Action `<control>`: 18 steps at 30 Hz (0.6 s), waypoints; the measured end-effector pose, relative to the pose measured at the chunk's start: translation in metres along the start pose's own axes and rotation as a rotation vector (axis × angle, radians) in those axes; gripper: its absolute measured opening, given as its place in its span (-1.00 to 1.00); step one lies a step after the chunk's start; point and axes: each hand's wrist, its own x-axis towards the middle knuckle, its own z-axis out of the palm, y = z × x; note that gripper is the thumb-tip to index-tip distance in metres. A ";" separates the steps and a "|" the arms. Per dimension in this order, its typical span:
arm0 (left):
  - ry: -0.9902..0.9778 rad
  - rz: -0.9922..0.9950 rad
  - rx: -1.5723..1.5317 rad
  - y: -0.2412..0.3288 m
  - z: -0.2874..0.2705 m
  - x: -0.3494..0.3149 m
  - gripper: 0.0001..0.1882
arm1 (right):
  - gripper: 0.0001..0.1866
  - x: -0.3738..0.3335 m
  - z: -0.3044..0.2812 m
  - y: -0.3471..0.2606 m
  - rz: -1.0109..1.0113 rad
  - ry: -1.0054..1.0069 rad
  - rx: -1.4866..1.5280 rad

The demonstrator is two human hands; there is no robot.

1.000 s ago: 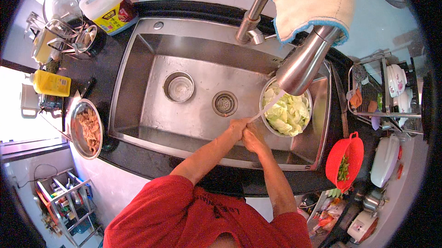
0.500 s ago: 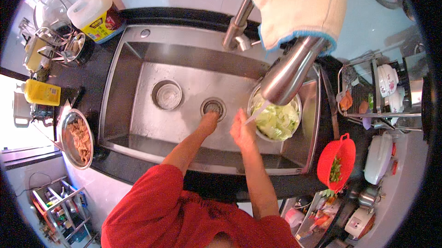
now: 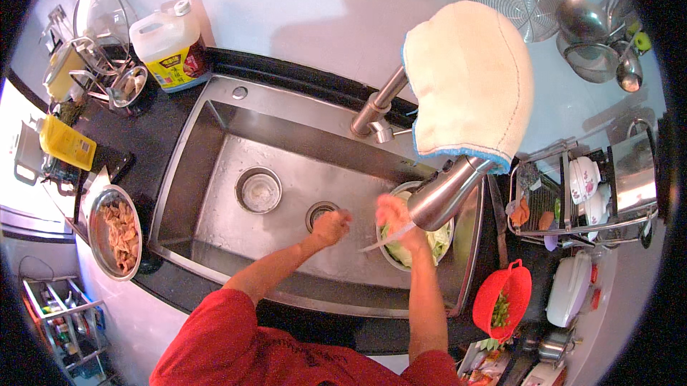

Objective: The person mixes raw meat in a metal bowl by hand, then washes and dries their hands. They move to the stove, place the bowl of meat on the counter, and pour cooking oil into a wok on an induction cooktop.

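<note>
My left hand [image 3: 333,227] hovers over the steel sink [image 3: 215,235], close to the right of the drain [image 3: 320,211]. Its fingers are curled in, and whatever they may hold is hidden. Under the tap's spout my right hand [image 3: 402,223] is held up, fingers loosely stretched and slightly blurred, with nothing visible in it. A thin stream of water [image 3: 386,238] runs by its palm. Behind and below that hand sits a bowl of torn green lettuce [image 3: 441,239], partly covered by the hand and the steel faucet head [image 3: 447,196]. A cream cloth mitt [image 3: 469,78] hangs over the faucet.
A round metal cup [image 3: 258,190] stands in the sink, left of the drain. On the left counter are a bowl of raw meat [image 3: 118,235], a yellow bottle [image 3: 66,144] and a large jug [image 3: 170,46]. A red basket [image 3: 501,304] and dish rack [image 3: 572,196] are at right.
My left hand has lifted from the drain and moved slightly right. The right hand has shifted right, into the water stream before the lettuce bowl. The whole view has tilted.
</note>
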 end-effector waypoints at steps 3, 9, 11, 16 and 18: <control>-0.040 0.193 -0.083 0.028 0.000 -0.004 -0.70 | -0.66 0.058 -0.029 -0.015 -0.051 0.177 0.168; -0.142 0.298 0.018 0.077 -0.037 -0.033 -0.67 | -0.68 0.139 -0.051 -0.045 0.076 0.263 0.070; -0.245 0.252 -0.047 0.085 -0.044 -0.042 -0.71 | -0.62 0.156 -0.069 -0.027 0.058 0.252 0.084; -0.113 0.329 0.593 0.048 -0.046 -0.048 -0.71 | -0.55 0.125 -0.047 -0.051 -0.119 0.356 -0.320; 0.019 0.308 0.674 0.038 -0.070 -0.057 -0.60 | -0.58 0.087 -0.028 -0.071 0.002 0.247 -0.322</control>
